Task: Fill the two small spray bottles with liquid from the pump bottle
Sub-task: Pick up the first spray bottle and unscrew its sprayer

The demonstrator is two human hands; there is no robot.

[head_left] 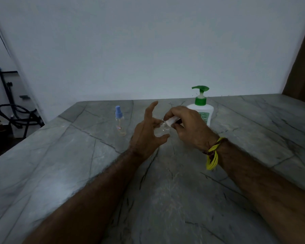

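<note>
Head view: two bare forearms reach over a grey veined stone table (165, 199), hands meeting mid-table.

The left hand (148, 131) cradles a small clear spray bottle (161, 130), thumb under it, fingers spread wide; the right hand (187, 125) pinches its white cap (172, 120). Beyond stand a blue-capped spray bottle (120, 121) left and the green-topped pump bottle (202, 108) right, near the far edge against the wall (148, 50).

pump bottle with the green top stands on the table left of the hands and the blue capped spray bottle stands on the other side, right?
Not quite. In the head view the pump bottle with the green top stands on the table to the right of the hands, behind the right hand. The blue capped spray bottle does stand on the other side, left of the left hand.
</note>
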